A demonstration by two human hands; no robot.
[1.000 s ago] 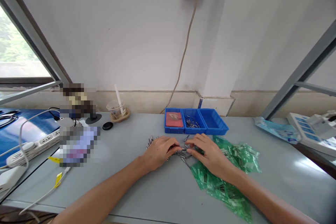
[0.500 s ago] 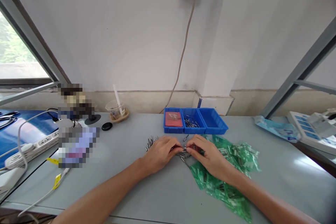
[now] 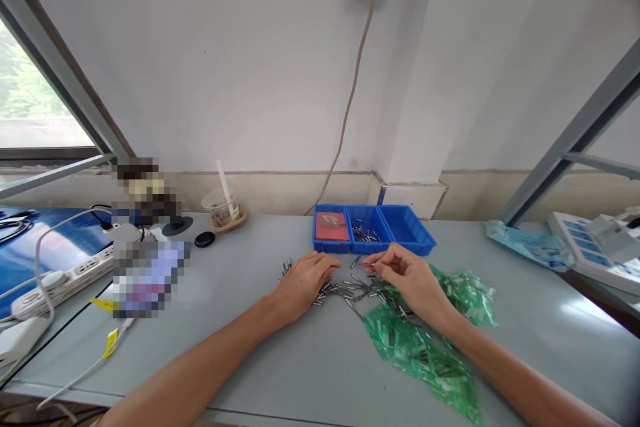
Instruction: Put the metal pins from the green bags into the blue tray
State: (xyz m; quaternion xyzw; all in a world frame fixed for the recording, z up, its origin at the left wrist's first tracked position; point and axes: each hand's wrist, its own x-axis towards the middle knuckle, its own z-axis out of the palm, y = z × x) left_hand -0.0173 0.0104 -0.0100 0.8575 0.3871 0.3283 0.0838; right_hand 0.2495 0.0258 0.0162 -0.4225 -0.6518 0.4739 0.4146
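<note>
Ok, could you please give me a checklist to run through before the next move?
1. Left hand outside the blue bins: ok, it is beside the loose metal pins.
2. Right hand gripping a piece securely: cannot tell, its fingertips are too small in view.
3. Loose metal pins gathered into one tidy pile: not ok, they are scattered between and around the hands.
4. Middle blue bin upright, with its top open: ok, metal pieces lie inside.
5. Green plastic bags away from the right arm: not ok, it crosses above or against them.
</note>
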